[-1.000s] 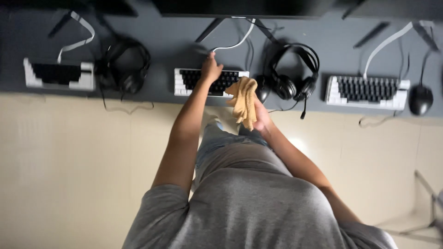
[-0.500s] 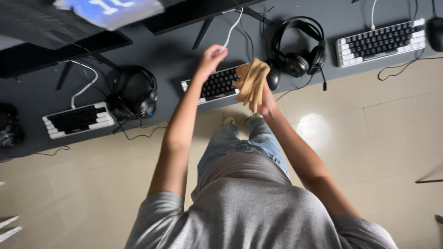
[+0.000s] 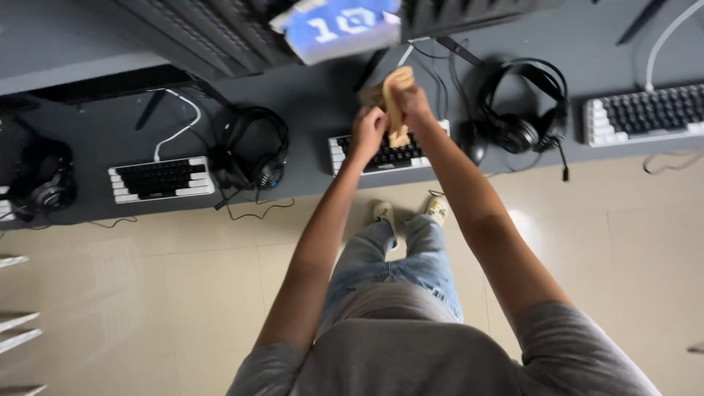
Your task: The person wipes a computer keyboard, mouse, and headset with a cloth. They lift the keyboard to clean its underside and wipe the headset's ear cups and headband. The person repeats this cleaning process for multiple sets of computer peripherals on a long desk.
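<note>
Here the right hand (image 3: pixel 412 99) squeezes a tan cloth (image 3: pixel 394 103) above the middle keyboard (image 3: pixel 381 154); the left hand (image 3: pixel 367 130) pinches its lower end. Headphones (image 3: pixel 524 110) lie on the long dark desk (image 3: pixel 308 95), over a pale tiled floor (image 3: pixel 183 286)

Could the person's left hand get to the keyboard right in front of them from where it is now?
Probably yes. The left hand hangs just above the black-and-white keyboard with nothing between them. The right hand holds the tan cloth beside it, and the cloth dangles over the keys but does not block the left hand's side.
</note>
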